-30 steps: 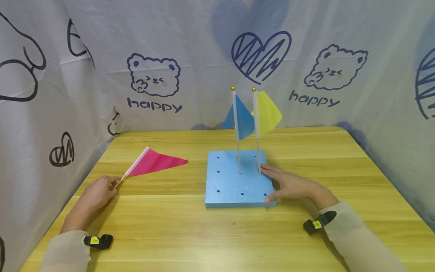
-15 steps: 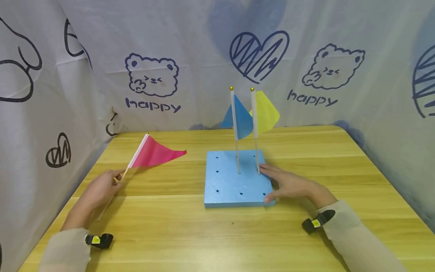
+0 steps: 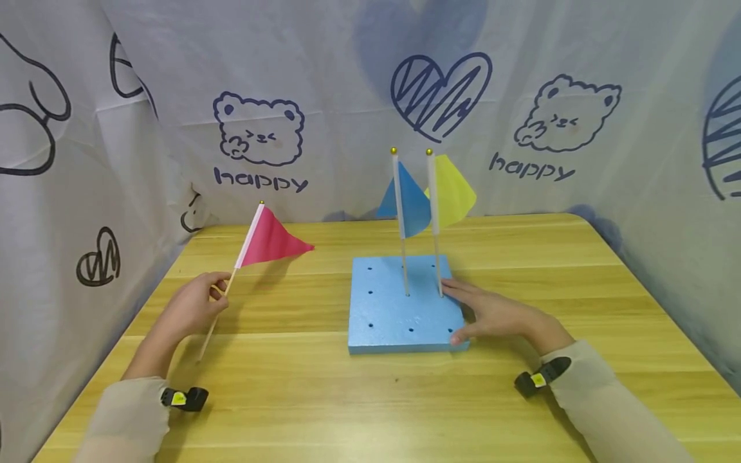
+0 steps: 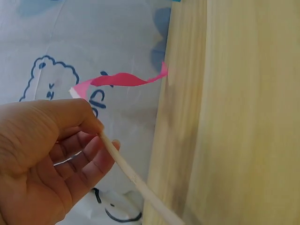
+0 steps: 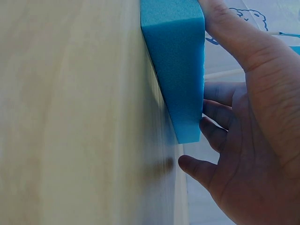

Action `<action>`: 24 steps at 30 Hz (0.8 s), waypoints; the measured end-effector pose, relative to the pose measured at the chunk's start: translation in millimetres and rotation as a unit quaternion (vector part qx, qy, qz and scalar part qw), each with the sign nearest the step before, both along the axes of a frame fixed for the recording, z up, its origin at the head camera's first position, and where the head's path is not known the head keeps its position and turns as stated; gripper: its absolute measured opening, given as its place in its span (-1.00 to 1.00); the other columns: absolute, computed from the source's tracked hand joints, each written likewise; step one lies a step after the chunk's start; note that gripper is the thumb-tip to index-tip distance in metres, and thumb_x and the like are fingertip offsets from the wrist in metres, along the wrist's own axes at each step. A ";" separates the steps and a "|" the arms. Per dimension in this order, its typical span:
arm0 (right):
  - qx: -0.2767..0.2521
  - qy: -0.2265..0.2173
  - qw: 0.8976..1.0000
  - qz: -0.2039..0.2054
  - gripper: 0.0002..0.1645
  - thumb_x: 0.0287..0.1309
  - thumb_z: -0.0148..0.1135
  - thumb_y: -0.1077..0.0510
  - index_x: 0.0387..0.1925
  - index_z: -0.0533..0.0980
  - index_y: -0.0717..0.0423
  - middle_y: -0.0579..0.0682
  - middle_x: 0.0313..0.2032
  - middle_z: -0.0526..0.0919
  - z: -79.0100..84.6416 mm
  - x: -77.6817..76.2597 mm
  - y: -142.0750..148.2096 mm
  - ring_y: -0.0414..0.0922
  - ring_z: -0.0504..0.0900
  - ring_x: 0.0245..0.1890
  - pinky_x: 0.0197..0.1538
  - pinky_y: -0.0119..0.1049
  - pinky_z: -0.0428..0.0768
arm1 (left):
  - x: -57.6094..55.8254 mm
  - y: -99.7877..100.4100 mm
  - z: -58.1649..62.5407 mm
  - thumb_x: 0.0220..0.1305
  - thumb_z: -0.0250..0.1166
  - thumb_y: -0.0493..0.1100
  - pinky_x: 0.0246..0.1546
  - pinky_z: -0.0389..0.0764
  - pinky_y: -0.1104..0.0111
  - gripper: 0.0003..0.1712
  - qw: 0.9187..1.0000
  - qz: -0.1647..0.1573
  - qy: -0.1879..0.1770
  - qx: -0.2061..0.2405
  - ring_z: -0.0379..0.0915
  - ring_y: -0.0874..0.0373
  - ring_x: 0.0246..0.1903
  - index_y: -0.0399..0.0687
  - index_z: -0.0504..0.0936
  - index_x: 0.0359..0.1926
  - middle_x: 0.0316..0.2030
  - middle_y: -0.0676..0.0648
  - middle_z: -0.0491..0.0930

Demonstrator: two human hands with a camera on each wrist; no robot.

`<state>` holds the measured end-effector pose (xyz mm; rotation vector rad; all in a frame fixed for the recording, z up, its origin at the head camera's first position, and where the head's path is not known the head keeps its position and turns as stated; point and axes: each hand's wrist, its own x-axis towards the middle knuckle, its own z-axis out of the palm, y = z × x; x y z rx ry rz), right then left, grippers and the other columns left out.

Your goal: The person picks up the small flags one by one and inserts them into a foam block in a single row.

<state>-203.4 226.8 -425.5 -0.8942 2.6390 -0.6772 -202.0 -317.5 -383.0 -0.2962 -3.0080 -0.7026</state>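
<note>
My left hand [image 3: 193, 305] pinches the thin wooden stick of a pink triangular flag [image 3: 269, 241], tilted and held above the table at the left. The left wrist view shows the stick [image 4: 136, 180] between thumb and fingers, with the pink cloth edge-on behind. A light-blue foam board [image 3: 384, 318] with several small holes lies right of the middle. In it stand a blue flag [image 3: 413, 206] and a yellow flag [image 3: 454, 196], both upright with gold tips. My right hand [image 3: 500, 315] rests on the board's right edge, fingers stretched; one fingertip is near the yellow flag's stick.
The wooden table [image 3: 324, 399] runs up to a white printed curtain [image 3: 347, 116] at the back, and more curtain hangs at both sides. Black straps with small devices [image 3: 188, 399] sit at both wrists.
My left hand has lifted the pink flag and moved up and to the right, and the stick stands steeper. My right hand and the board stay nearly the same.
</note>
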 end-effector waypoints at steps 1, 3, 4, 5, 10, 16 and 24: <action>0.000 0.000 1.000 0.000 0.38 -0.12 0.37 -0.47 0.54 -0.04 0.07 0.09 0.53 -0.15 0.0 0.0 0.0 0.14 -0.11 0.49 0.39 0.16 0.13 | -0.6 2.4 1.0 0.20 0.19 -0.33 -0.31 0.51 0.22 -0.45 1.000 0.001 0.000 0.004 0.49 -0.06 -0.18 -0.47 0.41 0.21 -0.15 -0.20 0.51; 0.000 0.000 1.000 0.000 0.38 -0.12 0.37 -0.47 0.54 -0.04 0.07 0.09 0.53 -0.15 0.1 0.0 0.0 0.14 -0.11 0.49 0.39 0.16 0.13 | -2.1 6.6 2.6 0.20 0.20 -0.33 -0.30 0.52 0.22 -0.45 1.000 0.000 0.003 0.014 0.50 -0.08 -0.17 -0.46 0.40 0.22 -0.14 -0.21 0.51; 0.000 0.000 1.000 -0.001 0.38 -0.12 0.38 -0.46 0.54 -0.04 0.07 0.09 0.53 -0.15 0.1 0.0 -0.1 0.14 -0.11 0.49 0.39 0.16 0.13 | -2.7 8.4 3.2 0.21 0.19 -0.33 -0.30 0.52 0.21 -0.44 1.000 -0.001 0.002 0.020 0.50 -0.08 -0.15 -0.46 0.39 0.23 -0.13 -0.21 0.50; 0.000 0.000 1.000 -0.001 0.38 -0.12 0.38 -0.46 0.54 -0.04 0.08 0.09 0.53 -0.15 0.2 -0.1 -0.1 0.14 -0.11 0.49 0.39 0.16 0.12 | -3.2 10.3 3.8 0.23 0.18 -0.32 -0.29 0.53 0.21 -0.44 1.000 -0.002 0.002 0.027 0.50 -0.08 -0.14 -0.45 0.38 0.24 -0.10 -0.22 0.51; -0.001 -0.002 1.000 0.000 0.38 -0.13 0.40 -0.45 0.54 -0.03 0.10 0.10 0.53 -0.15 0.4 -0.4 -0.7 0.14 -0.12 0.49 0.39 0.16 0.12 | -5.2 20.2 6.0 0.28 0.14 -0.32 -0.32 0.55 0.26 -0.45 0.998 -0.003 0.020 0.066 0.52 -0.10 -0.09 -0.37 0.35 0.29 -0.02 -0.25 0.53; 0.001 -0.002 1.000 0.000 0.38 -0.12 0.40 -0.44 0.54 -0.04 0.10 0.10 0.53 -0.15 1.4 0.1 -1.0 0.14 -0.13 0.49 0.40 0.16 0.11 | -7.4 36.0 10.2 0.33 0.16 -0.33 -0.37 0.56 0.34 -0.51 0.991 -0.006 0.045 0.124 0.54 -0.11 -0.09 -0.31 0.35 0.26 -0.04 -0.24 0.55; 0.003 0.001 1.000 -0.002 0.37 -0.10 0.38 -0.45 0.54 -0.04 0.08 0.11 0.53 -0.14 1.7 0.0 -0.9 0.15 -0.12 0.49 0.39 0.18 0.11 | -14.3 57.6 15.1 0.37 0.20 -0.32 -0.26 0.67 0.28 -0.50 0.980 -0.015 0.032 0.196 0.52 -0.08 -0.08 -0.30 0.33 0.28 -0.04 -0.26 0.53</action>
